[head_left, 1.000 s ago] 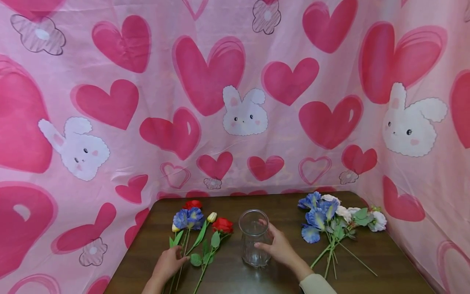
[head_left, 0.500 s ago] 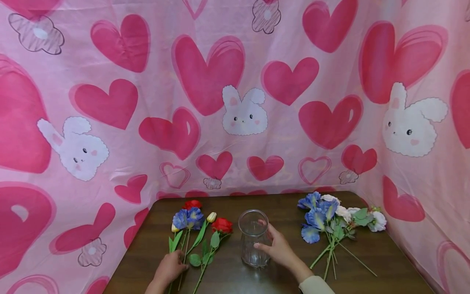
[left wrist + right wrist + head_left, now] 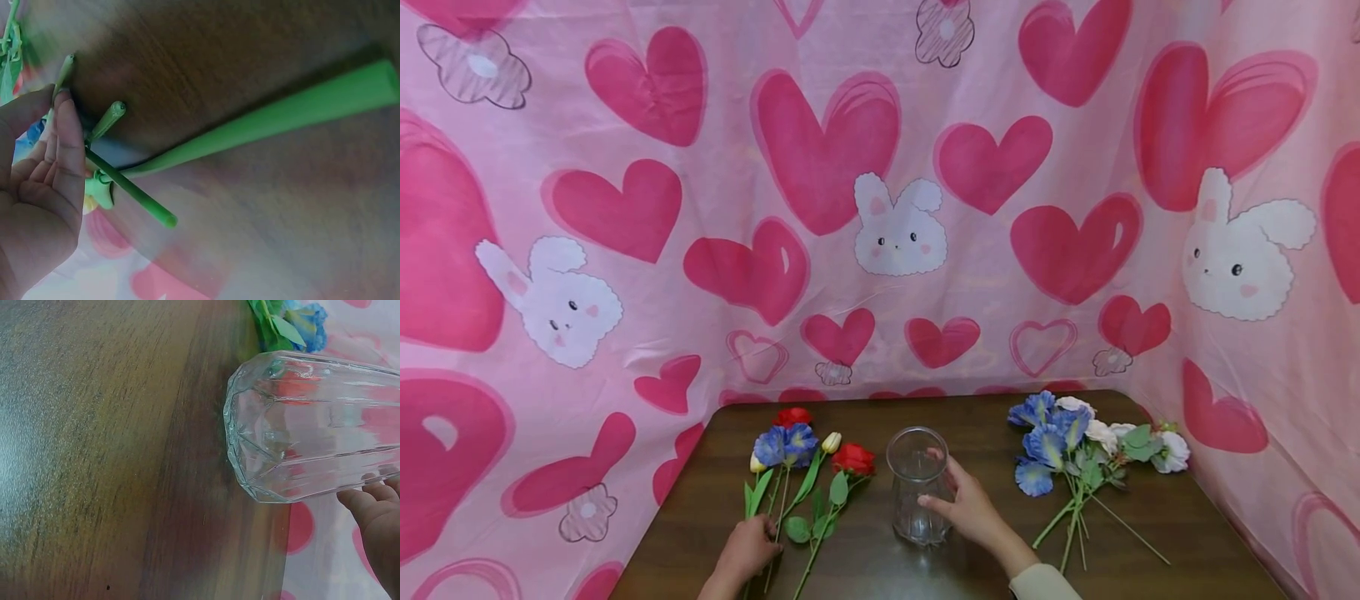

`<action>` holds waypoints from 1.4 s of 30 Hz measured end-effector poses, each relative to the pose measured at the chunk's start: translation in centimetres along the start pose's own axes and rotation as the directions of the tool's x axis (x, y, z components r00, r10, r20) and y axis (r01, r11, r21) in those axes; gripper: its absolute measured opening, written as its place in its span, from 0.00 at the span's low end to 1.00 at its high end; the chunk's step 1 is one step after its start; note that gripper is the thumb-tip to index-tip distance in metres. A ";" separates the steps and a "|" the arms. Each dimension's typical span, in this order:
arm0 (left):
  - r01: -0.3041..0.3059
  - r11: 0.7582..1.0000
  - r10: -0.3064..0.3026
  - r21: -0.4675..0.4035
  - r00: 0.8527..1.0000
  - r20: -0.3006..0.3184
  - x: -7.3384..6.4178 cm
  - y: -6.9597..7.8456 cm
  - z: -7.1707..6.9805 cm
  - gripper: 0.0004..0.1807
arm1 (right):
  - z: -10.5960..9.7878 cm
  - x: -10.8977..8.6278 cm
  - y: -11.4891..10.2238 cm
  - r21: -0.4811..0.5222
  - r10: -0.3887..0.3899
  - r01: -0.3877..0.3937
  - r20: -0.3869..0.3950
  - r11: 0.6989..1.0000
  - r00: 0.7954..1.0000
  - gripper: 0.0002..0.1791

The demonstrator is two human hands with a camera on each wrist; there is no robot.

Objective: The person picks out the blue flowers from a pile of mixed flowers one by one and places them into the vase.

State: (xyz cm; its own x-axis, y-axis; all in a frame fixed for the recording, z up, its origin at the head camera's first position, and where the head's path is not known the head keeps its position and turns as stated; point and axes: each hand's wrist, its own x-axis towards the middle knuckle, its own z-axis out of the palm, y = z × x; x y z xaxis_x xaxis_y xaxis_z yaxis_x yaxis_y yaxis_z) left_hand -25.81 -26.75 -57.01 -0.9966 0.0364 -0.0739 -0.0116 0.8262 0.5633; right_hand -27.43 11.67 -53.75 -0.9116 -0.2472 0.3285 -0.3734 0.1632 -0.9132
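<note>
My left hand is at the left flower group, thumb and index finger pinching a thin green flower stem. Which bloom that stem carries is hard to tell. The group holds a blue iris, a red rose and cream tulips, with another red rose behind. In the middle of the table a clear glass vase stands upright with no flowers in it. My right hand grips its right side, thumb in front and fingers behind. Faceted glass shows at the vase's base.
At the right of the dark wooden table lies a second bunch, with blue irises and white flowers, stems towards me. Several cut stem ends, one a thick green stem, point past my left hand. A pink heart-patterned cloth hangs behind.
My left hand has shifted slightly right and towards me, and its thumb and fingers have closed on a stem. My right hand and the vase have stayed in place.
</note>
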 end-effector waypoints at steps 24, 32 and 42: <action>0.013 0.982 -0.028 -0.189 0.996 -0.079 -0.8 0.8 -0.7 0.09 | 0.4 0.1 0.0 0.006 0.033 -0.033 -0.037 0.999 0.999 0.38; -0.042 0.985 0.010 -0.170 0.982 -0.186 -0.5 3.0 -1.2 0.07 | 0.2 0.0 -0.2 0.038 0.030 -0.029 -0.020 0.999 0.999 0.38; -0.133 0.970 0.080 -0.202 0.964 -0.253 0.4 6.7 -1.6 0.07 | 0.1 0.0 -0.1 0.022 0.029 -0.028 -0.006 0.999 1.000 0.38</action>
State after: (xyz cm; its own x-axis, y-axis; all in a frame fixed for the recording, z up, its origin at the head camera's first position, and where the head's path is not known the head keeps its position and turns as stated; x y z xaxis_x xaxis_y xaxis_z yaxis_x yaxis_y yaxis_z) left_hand -26.40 -22.16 -51.94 -0.9825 -0.0413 0.1818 0.1050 0.6835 0.7224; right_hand -27.39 11.60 -53.67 -0.9228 -0.2370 0.3037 -0.3435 0.1492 -0.9272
